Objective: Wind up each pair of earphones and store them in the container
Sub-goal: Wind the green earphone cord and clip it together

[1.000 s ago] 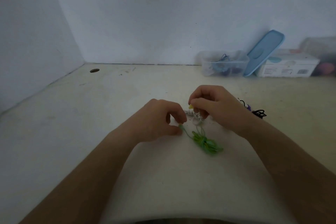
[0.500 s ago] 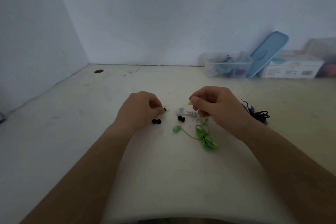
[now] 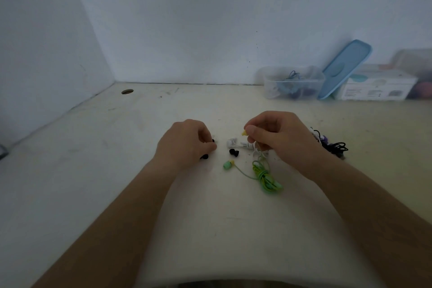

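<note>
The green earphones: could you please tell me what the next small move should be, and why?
Probably bring the loose green earbud up to the right hand, which pinches a yellow piece; the green cable bundle lies bunched, but that bud trails loose beside it.

This looks like a plain desk set into a room corner, probably a home or small office workspace. 2 bare white walls meet at far left. The pale, scuffed desktop has 1 round cable hole. Against the far-right wall stand a clear plastic container, a leaning blue lid and a white printed carton.
</note>
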The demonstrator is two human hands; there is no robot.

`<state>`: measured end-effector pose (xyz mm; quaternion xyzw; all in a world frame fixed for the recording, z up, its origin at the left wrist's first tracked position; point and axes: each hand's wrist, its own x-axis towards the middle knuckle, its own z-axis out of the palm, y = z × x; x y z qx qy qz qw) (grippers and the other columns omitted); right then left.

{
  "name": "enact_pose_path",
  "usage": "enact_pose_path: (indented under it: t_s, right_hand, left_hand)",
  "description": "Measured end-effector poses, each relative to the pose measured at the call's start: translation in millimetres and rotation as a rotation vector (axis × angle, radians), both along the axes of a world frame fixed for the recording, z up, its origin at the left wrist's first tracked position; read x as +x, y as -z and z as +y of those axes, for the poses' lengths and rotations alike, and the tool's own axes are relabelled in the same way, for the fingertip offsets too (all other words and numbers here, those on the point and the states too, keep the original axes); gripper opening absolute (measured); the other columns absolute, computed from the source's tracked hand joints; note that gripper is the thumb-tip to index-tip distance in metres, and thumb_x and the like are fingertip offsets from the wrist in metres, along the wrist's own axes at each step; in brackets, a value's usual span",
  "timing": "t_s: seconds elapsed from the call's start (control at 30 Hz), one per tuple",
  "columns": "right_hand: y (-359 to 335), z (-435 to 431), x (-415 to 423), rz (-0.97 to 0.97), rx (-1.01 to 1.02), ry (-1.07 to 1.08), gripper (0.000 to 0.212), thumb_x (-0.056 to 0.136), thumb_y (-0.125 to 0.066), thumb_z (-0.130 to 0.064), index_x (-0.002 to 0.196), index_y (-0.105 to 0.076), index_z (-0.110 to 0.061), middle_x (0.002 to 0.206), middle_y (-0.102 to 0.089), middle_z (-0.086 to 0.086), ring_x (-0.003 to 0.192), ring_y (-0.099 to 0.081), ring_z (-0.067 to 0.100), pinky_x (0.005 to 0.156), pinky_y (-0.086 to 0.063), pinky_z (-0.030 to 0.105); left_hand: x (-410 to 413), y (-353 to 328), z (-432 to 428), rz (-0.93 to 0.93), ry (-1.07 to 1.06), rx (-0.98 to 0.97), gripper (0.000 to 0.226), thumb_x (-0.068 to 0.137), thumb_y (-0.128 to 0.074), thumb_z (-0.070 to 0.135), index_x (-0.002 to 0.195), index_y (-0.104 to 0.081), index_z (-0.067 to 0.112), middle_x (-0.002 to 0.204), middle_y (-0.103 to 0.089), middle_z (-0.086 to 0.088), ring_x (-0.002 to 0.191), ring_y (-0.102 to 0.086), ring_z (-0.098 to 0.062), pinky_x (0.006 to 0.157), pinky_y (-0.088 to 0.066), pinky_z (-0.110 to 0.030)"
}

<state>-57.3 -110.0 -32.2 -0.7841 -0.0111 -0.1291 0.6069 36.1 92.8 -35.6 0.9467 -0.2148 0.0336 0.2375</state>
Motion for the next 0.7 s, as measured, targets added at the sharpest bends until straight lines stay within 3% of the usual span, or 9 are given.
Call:
enact_pose_path:
  t_s: [0.13,0.4,0.57,0.7]
  right_hand:
    - [-0.6,-0.6,-0.2,-0.001,-0.002,-0.002,0.006,0.092,-0.068,-0.012,0.09,-0.073,-0.01,0.073,-0.073,0.007,0.061,-0.06,0.012,0.064,-0.053,0.027]
    - [-0.9,0.6,-1.5,-0.004,-0.003,-0.019,0.005,0.091,-0.069,-0.012,0.088,-0.073,-0.011,0.073,-0.073,0.008,0.063,-0.058,0.017,0.066,-0.051,0.033]
    - [-1.1,1.2,-1.7,-0.005,0.002,-0.019,0.005,0.091,-0.068,-0.011,0.088,-0.072,-0.009,0.072,-0.072,0.008,0.062,-0.058,0.017,0.066,-0.05,0.033]
    - [-1.6,0.8,-1.9,-0.004,0.001,-0.019,0.005,0.092,-0.068,-0.011,0.088,-0.072,-0.011,0.073,-0.072,0.008,0.062,-0.058,0.015,0.065,-0.051,0.031]
  left_hand:
    - [-1.5,-2.9,1.0,0.033,0.017,0.025,0.007,0.079,-0.076,0.032,0.074,-0.071,0.031,0.077,-0.066,0.016,0.075,-0.061,-0.003,0.07,-0.053,-0.027]
    - [0.7,-9.8,10.3,0.131,0.108,-0.056,0.01,0.077,-0.081,0.029,0.08,-0.072,0.03,0.084,-0.069,0.014,0.077,-0.062,0.0,0.064,-0.041,-0.015]
    - [6.0,-5.7,11.4,0.078,0.051,-0.119,0.01,0.089,-0.068,0.022,0.085,-0.072,0.029,0.085,-0.07,0.012,0.08,-0.062,0.0,0.064,-0.039,-0.012]
    - [5.4,-1.0,8.2,0.043,0.031,-0.105,0.005,0.087,-0.071,0.023,0.085,-0.072,0.027,0.085,-0.068,0.013,0.078,-0.059,0.003,0.062,-0.037,-0.009]
